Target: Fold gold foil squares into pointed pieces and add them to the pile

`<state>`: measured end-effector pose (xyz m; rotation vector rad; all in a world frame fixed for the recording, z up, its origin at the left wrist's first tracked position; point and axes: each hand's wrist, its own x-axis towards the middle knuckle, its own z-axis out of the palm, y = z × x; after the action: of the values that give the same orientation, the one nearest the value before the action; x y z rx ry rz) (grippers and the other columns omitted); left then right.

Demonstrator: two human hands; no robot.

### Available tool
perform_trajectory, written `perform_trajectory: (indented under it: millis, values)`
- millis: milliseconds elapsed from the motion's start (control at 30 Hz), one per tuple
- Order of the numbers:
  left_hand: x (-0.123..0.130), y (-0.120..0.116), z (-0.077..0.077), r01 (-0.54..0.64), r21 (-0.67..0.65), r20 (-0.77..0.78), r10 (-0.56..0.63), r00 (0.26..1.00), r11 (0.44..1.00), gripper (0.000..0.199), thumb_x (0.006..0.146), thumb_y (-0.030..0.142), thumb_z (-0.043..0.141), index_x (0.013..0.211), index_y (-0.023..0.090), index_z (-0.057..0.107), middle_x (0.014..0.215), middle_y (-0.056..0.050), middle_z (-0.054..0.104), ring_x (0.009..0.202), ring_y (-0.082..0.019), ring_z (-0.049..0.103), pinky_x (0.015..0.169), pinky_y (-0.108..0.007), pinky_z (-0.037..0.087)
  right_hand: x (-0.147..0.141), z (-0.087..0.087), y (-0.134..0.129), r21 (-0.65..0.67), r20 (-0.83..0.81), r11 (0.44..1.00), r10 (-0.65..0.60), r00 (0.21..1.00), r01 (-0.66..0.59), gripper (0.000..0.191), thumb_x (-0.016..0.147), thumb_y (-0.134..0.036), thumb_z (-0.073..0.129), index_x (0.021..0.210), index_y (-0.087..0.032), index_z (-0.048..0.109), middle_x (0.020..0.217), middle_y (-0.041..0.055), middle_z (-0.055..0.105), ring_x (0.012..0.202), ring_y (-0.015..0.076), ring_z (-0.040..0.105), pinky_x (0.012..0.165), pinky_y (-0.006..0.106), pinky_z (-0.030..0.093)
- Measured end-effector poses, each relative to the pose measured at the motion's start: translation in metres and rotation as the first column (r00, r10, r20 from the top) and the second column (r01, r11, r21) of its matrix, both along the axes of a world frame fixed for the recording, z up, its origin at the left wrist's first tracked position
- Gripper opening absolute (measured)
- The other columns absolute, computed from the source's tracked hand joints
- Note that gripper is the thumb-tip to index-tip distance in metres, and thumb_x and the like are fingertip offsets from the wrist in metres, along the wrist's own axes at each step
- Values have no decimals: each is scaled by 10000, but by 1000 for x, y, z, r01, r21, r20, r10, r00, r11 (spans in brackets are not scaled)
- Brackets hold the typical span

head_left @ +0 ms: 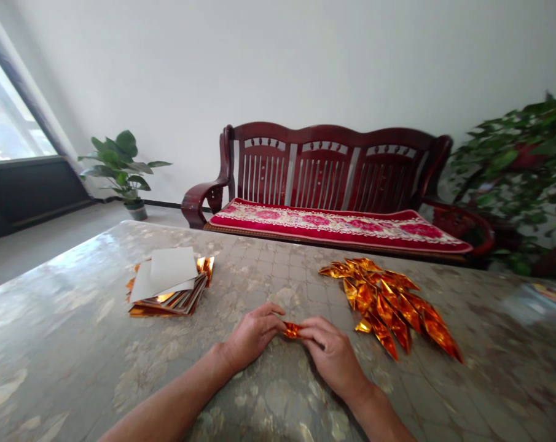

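Between my two hands, just above or on the table, is a small folded piece of shiny orange-gold foil paper (291, 331). My left hand (255, 334) pinches its left end, and my right hand (329, 350) grips the right end with fingers closed. Much of the foil is hidden by the fingertips. To the right lies a heap of folded gold foil paper pieces (388, 301) with pointed ends. On the left, a stack of square foil paper sheets (169, 279) sits slightly fanned, pale backs up on top and gold showing at the edges.
The table (97, 362) has a glossy floral cover. Beyond it stands a dark red wooden bench (324, 166) with a red floral cushion (337, 224). A potted plant (123, 166) is at back left, leafy foliage (521, 159) at right. A clear plastic bag (540, 304) lies at the right edge.
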<state>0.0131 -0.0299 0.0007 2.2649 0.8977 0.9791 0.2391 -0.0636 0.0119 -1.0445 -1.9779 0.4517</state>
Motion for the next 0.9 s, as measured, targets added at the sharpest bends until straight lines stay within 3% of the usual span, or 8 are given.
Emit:
perform_trajectory:
  millis: [233,433,533,733,900]
  values:
    - [1,0,-2,2,-31,13,-2,1000,1000,205,940,156,574,969,229,763,1117,-57,712,1034,-147,682,951,-241,514,1,-5,2,-7,18,1000,7,1000,-7,251,884,-84,555,869,-246,746,981,30,733,896,157,698,814,262,554]
    - [3,-2,1,-22,-43,20,23,1000,999,187,943,197,591,982,224,771,1118,-71,711,1025,-157,688,950,-256,524,3,-5,1,46,57,995,-92,994,90,203,892,-152,595,949,-258,759,1061,60,690,945,186,678,840,301,549]
    - [4,-3,1,-36,-48,33,38,999,998,186,947,213,590,975,220,774,1106,-68,711,998,-153,692,935,-248,527,3,-2,0,65,78,989,-134,988,129,178,893,-182,613,953,-256,763,992,62,662,889,187,664,787,296,540]
    - [7,-1,1,-117,-78,84,123,989,990,174,912,163,599,905,219,764,1050,-52,722,962,-161,694,904,-277,543,-1,-1,-1,-5,49,997,-75,996,75,203,909,-173,586,958,-258,763,795,13,640,744,149,651,668,231,510]
    - [7,-3,3,-178,-73,143,187,972,981,231,875,99,599,1019,233,719,1225,-65,670,1100,-194,654,995,-360,512,-5,-1,-2,61,43,992,-113,993,110,223,913,-161,561,980,-251,753,790,16,638,726,150,648,661,234,504]
